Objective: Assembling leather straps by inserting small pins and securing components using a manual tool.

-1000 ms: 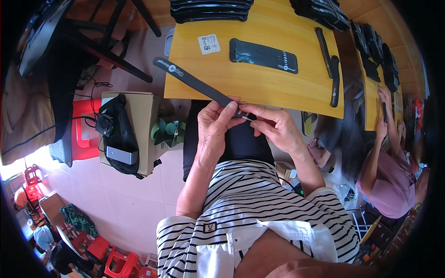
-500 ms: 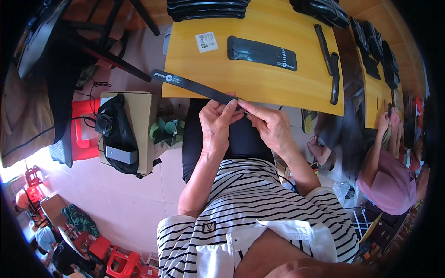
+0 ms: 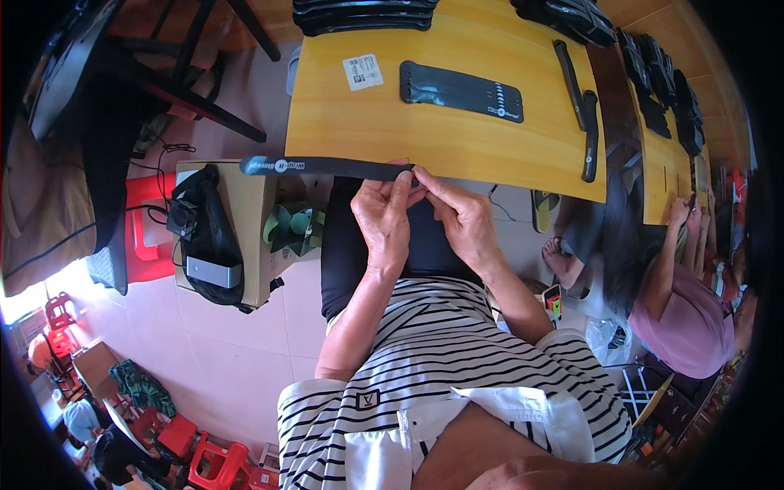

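A long black strap [image 3: 343, 167] with white print stretches out to the left of my hands, above the near edge of the table. Its right end is pinched between the thumb and fingers of my left hand [image 3: 382, 214]. My right hand [image 3: 464, 216] grips the same end, fingertips meeting those of the left; what lies between them is partly hidden. Beyond the hands a flat black panel [image 3: 461, 91] with a row of pale marks lies on the yellow table [image 3: 351, 122]. Two more black straps [image 3: 590, 137] rest near its right edge.
Stacks of black straps [image 3: 363, 16] stand at the table's far side. A white printed label [image 3: 363, 72] lies at left. Left of my legs, a cardboard box [image 3: 255, 220] carries a black bag and a grey device. Another person in a pink top [image 3: 682, 327] works at a table to the right.
The strap's free left end has swung down and toward the left, so the strap now lies nearly level. Both hands keep hold of its right end and have barely shifted.
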`<state>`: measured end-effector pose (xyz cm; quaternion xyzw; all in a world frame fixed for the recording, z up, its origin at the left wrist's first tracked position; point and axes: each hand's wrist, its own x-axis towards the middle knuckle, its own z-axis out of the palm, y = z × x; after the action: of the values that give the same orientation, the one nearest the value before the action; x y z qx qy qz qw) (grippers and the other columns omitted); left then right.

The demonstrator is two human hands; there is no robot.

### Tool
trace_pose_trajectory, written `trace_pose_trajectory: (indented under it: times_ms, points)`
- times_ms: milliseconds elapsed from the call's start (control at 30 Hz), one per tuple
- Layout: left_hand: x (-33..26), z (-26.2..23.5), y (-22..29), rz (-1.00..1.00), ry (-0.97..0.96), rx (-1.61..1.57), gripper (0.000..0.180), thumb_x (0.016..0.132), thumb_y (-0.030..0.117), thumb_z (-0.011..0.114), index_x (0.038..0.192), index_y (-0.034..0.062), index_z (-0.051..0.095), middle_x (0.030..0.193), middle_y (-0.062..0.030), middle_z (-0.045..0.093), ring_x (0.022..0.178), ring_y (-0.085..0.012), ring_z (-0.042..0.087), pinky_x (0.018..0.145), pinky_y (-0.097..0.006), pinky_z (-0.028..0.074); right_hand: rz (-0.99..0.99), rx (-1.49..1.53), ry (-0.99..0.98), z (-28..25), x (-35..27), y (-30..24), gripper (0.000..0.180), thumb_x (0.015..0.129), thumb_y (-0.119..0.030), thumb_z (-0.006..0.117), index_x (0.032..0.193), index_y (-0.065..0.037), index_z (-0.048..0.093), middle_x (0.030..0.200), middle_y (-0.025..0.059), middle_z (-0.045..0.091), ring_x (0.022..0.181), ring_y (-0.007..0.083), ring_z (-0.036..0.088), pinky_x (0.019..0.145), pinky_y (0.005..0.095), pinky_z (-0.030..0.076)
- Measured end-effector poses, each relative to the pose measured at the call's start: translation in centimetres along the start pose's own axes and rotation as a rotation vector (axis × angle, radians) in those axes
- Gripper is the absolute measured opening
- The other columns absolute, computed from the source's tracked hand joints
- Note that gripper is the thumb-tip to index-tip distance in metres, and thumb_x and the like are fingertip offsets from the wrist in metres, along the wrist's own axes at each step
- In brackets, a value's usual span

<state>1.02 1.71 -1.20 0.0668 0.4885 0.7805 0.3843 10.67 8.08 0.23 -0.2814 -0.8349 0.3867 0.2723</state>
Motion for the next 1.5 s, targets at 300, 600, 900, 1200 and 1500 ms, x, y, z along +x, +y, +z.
trace_pose_trajectory:
  times_ms: [300, 600, 900, 1200, 1500]
  points:
    - [0.1, 0.3, -0.4, 0.115, 0.014, 0.054, 0.015, 0.085, 0.001, 0.055, 0.099, -0.0035, 0.055, 0.082, -0.0051, 0.062, 0.071, -0.0062, 0.056, 0.066, -0.020, 0.047, 0.040, 0.036, 0.011, 0.4, -0.1, 0.0, 0.044, 0.076, 0.005, 0.059, 0.116, -0.014, 0.057, 0.087, 0.0142, 0.065, 0.059, 0.0220, 0.060, 0.055, 0.0293, 0.049]
    - [0.1, 0.3, -0.8, 0.192, -0.018, 0.155, 0.015, 0.084, -0.002, 0.055, 0.099, -0.0015, 0.055, 0.087, -0.0052, 0.061, 0.072, -0.0082, 0.059, 0.065, -0.020, 0.049, 0.516, 0.677, 0.148, 2.8, -1.4, 0.0, 0.034, 0.084, 0.000, 0.055, 0.116, -0.011, 0.057, 0.084, 0.0000, 0.064, 0.054, 0.0037, 0.048, 0.046, 0.0176, 0.041]
    - [1.2, -1.1, 0.6, 0.028, -0.145, 0.179, 0.016, 0.085, -0.002, 0.052, 0.101, -0.0039, 0.054, 0.085, -0.0102, 0.063, 0.073, -0.0138, 0.063, 0.065, -0.023, 0.052, 0.151, 0.210, -0.220, -1.4, 2.3, 1.2, 0.030, 0.081, 0.008, 0.054, 0.106, -0.004, 0.063, 0.075, 0.0026, 0.061, 0.052, 0.0057, 0.045, 0.048, 0.0179, 0.040]
    - [1.1, -1.3, 0.4, 0.093, -0.154, 0.214, 0.015, 0.084, -0.002, 0.052, 0.099, -0.0048, 0.054, 0.082, -0.0110, 0.063, 0.072, -0.0134, 0.063, 0.065, -0.022, 0.052, 0.206, 0.323, -0.064, -0.3, 1.1, 0.8, 0.026, 0.080, 0.001, 0.059, 0.105, -0.005, 0.063, 0.072, 0.0040, 0.064, 0.048, 0.0068, 0.047, 0.046, 0.0213, 0.042]
    - [1.8, -1.7, 2.5, -0.139, -0.255, 0.314, 0.023, 0.084, 0.007, 0.054, 0.101, -0.0086, 0.051, 0.079, -0.0130, 0.063, 0.067, -0.0164, 0.064, 0.062, -0.024, 0.052, -0.212, -0.146, -0.079, -1.0, 1.0, 0.6, 0.030, 0.080, 0.006, 0.057, 0.108, -0.003, 0.060, 0.070, 0.0003, 0.059, 0.051, 0.0068, 0.050, 0.043, 0.0215, 0.042]
